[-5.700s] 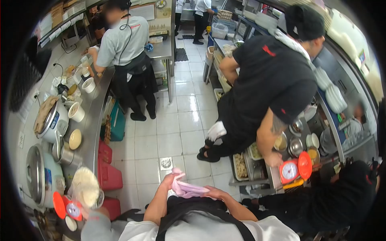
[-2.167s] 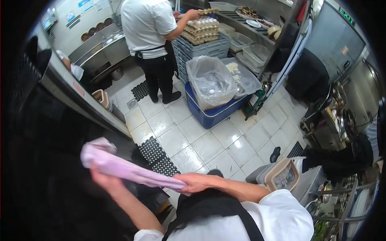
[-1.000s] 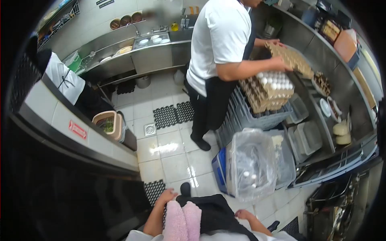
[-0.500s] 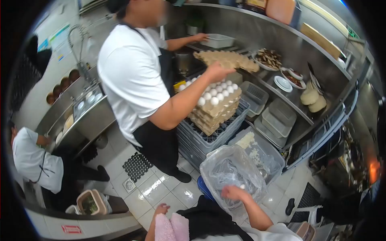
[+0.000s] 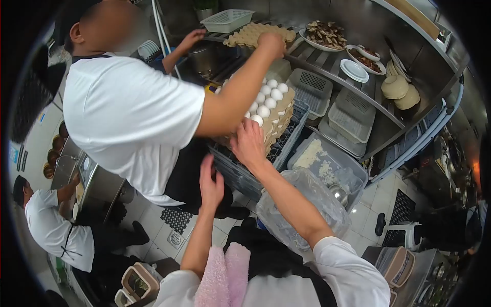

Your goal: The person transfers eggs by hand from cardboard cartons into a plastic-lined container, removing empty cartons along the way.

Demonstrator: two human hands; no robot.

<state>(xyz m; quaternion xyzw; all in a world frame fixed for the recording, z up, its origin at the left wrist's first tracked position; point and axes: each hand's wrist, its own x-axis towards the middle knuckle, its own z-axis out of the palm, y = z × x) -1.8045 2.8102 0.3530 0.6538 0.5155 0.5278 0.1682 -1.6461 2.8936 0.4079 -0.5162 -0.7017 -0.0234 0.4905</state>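
Observation:
My right hand (image 5: pixel 248 143) reaches to the near edge of a stack of cardboard egg trays (image 5: pixel 280 125). Its fingers are stretched out at the closest white eggs (image 5: pixel 263 111); whether they press on an egg or on the cardboard I cannot tell. Lower and to the left, my left hand (image 5: pixel 210 187) hangs in the air with its fingers apart and nothing in it. The trays stand on grey plastic crates (image 5: pixel 240 176). A co-worker's arm (image 5: pixel 238 97) crosses over the left part of the stack and hides some eggs.
The co-worker (image 5: pixel 133 117) stands close on the left, one hand at a bare egg tray (image 5: pixel 255 35) on the shelf. A bag-lined tub (image 5: pixel 302 204) sits below my right forearm, beside a grey bin (image 5: pixel 332 163) with white bits and a metal bowl (image 5: pixel 338 194).
My right hand has gone from above the bag-lined tub to the egg stack. My left hand has risen toward the crates. The co-worker's egg tray has moved back onto the shelf.

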